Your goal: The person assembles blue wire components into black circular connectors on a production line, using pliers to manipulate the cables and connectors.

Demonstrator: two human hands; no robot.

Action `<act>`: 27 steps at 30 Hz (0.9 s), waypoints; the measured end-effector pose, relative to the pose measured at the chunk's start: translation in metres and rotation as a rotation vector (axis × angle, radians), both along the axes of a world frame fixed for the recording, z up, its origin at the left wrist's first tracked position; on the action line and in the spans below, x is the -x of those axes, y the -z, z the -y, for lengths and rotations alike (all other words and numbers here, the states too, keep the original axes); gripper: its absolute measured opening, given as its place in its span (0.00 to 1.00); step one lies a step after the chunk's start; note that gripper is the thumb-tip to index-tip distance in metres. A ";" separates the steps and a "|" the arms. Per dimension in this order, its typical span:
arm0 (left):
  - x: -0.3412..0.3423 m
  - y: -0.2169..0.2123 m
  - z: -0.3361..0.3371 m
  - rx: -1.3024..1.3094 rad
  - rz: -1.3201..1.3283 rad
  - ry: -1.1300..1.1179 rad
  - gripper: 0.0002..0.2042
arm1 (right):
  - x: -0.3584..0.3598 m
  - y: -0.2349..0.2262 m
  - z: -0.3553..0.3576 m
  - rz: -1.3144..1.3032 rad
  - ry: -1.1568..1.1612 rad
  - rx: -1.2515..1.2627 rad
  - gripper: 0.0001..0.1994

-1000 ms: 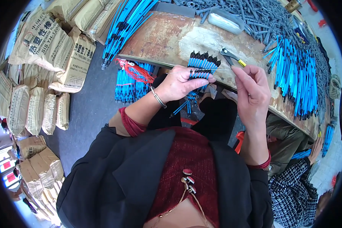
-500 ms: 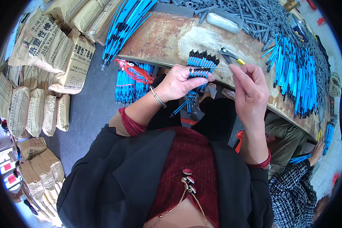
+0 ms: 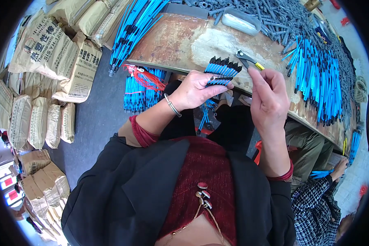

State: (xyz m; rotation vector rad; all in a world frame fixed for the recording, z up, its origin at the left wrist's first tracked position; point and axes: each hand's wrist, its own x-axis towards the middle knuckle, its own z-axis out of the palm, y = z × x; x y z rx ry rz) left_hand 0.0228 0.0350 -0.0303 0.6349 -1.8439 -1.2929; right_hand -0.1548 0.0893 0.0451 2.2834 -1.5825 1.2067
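Observation:
My left hand (image 3: 192,91) is closed around a flat row of blue tubes with black fittings (image 3: 223,67), held fanned side by side above the table's near edge. From the row's right end a thin wire-like strand (image 3: 245,77) runs across to my right hand (image 3: 270,96). Thumb and forefinger of that hand pinch the strand's outer end; whether it is a wire or a needle is too fine to tell. Just beyond the right fingertips, pliers (image 3: 250,60) with yellow-and-black handles lie on the worn wooden table (image 3: 168,39).
Bundles of blue tubes (image 3: 317,82) lie on the table at right, others (image 3: 133,35) at its left end. A clear plastic box (image 3: 242,22) stands before heaped grey fittings (image 3: 274,16). Red cords (image 3: 145,78) hang below the edge. Paper sacks (image 3: 49,45) fill the left; a co-worker's sleeve (image 3: 315,205) shows at right.
The row of tubes in my left hand has shifted slightly right and tilted, so less strand shows between my hands. My right hand keeps its pinch and has barely moved.

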 end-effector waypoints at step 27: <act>-0.002 0.000 0.000 -0.151 -0.069 0.058 0.09 | -0.003 0.006 0.014 0.198 -0.153 -0.057 0.07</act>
